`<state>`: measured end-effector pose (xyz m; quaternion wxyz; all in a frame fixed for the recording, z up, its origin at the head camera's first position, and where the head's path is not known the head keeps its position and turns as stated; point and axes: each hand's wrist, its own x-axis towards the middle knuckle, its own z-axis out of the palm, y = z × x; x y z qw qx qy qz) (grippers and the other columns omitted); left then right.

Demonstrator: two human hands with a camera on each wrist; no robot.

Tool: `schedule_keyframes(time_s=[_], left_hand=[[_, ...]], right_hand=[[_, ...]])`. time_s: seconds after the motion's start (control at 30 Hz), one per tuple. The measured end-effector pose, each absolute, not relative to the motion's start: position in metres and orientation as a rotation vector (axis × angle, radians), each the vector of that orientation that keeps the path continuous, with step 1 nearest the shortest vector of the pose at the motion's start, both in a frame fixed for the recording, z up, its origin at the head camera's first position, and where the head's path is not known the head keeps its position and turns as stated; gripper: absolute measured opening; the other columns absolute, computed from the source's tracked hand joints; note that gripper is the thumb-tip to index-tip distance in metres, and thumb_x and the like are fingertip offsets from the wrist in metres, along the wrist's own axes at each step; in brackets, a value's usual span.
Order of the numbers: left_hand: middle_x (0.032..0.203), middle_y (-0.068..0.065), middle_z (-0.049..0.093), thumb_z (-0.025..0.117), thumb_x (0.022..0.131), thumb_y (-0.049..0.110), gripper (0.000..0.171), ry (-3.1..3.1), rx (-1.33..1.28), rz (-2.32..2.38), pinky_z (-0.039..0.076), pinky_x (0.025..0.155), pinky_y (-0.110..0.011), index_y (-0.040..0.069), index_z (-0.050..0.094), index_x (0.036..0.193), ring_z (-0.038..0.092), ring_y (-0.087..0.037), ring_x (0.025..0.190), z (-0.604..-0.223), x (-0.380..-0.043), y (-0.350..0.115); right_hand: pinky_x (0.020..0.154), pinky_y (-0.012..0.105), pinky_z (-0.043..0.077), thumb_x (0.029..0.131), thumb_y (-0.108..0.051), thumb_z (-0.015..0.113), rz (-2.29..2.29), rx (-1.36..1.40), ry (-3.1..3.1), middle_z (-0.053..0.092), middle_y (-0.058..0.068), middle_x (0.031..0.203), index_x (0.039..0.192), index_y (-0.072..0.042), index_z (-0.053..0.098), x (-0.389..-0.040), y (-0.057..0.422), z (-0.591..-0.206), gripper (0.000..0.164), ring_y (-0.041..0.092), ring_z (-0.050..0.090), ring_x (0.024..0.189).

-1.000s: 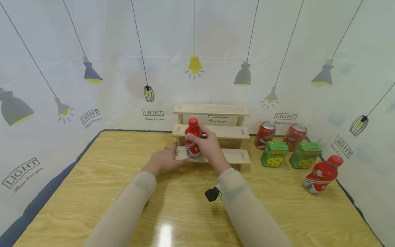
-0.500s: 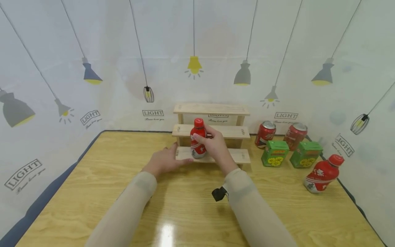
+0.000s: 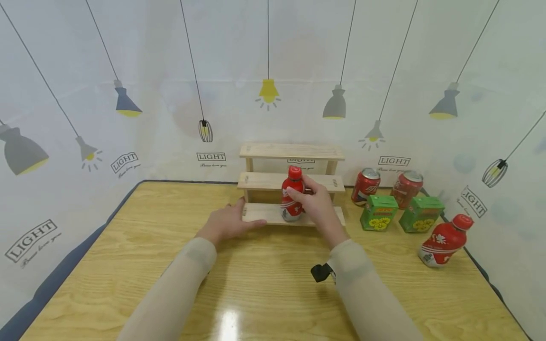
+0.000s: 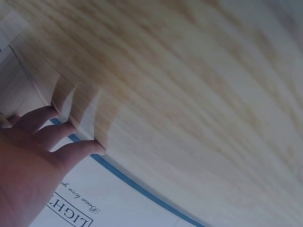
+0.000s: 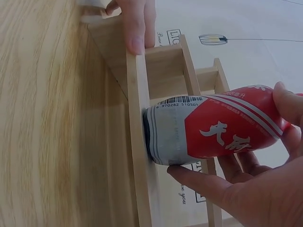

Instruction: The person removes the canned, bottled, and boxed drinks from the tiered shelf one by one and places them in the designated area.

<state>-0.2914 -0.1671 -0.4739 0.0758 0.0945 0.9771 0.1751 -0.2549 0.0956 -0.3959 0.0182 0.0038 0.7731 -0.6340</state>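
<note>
In the head view a red plastic bottle (image 3: 292, 196) with a red cap stands on the lowest step of a small three-tier wooden shelf (image 3: 264, 214). My right hand (image 3: 320, 203) grips the bottle's upper part from the right, thumb in front. From the right wrist, the bottle's white base (image 5: 168, 135) meets the step board. My left hand (image 3: 228, 220) braces the shelf's left end, its thumb stretched along the front edge of the lowest step. The left wrist view shows its other fingers (image 4: 78, 150) fairly straight, tips at the tabletop.
Right of the shelf stand two red cans (image 3: 366, 187), with two green boxes (image 3: 379, 213) in front of them. A second red bottle (image 3: 443, 241) stands near the table's right edge. A printed wall covering (image 3: 170, 118) encloses the wooden table (image 3: 256, 284).
My right hand has moved the bottle rightward along the lowest step, from near its left end to past the middle. My left hand stays at the shelf's left end.
</note>
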Motion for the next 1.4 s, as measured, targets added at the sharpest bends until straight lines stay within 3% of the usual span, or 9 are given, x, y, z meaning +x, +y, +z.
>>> schedule_keyframes(time_s=[0.63,1.0,1.2,1.4], left_hand=[[0.164,-0.019,0.05,0.046,0.073,0.105,0.134,2.943,0.318,0.555,0.047,0.118,-0.064,0.019,0.019,0.172,0.048,-0.048,0.151,-0.476,-0.292,-0.17],[0.163,-0.019,0.051,0.042,0.069,0.109,0.138,2.949,0.328,0.555,0.047,0.117,-0.064,0.018,0.019,0.172,0.05,-0.049,0.149,-0.479,-0.294,-0.171],[0.165,-0.017,0.049,0.041,0.069,0.109,0.14,2.936,0.339,0.551,0.045,0.119,-0.063,0.018,0.017,0.172,0.046,-0.048,0.152,-0.477,-0.292,-0.17],[0.167,-0.018,0.045,0.04,0.069,0.11,0.142,2.928,0.322,0.556,0.042,0.122,-0.064,0.017,0.016,0.172,0.042,-0.049,0.154,-0.476,-0.291,-0.169]], right_hand=[[0.117,0.061,0.049,0.105,-0.032,0.068,-1.93,0.013,2.44,0.045,0.016,0.167,0.169,-0.026,0.032,-0.24,0.136,-0.391,0.074,0.038,0.046,0.149],[0.119,0.06,0.048,0.104,-0.032,0.07,-1.969,0.049,2.469,0.051,0.018,0.16,0.167,-0.027,0.037,-0.229,0.165,-0.394,0.072,0.036,0.049,0.144],[0.112,0.051,0.055,0.104,-0.032,0.07,-2.01,0.127,2.491,0.055,0.017,0.157,0.166,-0.025,0.039,-0.216,0.181,-0.399,0.07,0.026,0.055,0.135],[0.097,0.033,0.06,0.103,-0.037,0.071,-1.992,0.224,2.528,0.055,0.013,0.152,0.167,-0.03,0.035,-0.203,0.2,-0.398,0.073,0.015,0.055,0.123]])
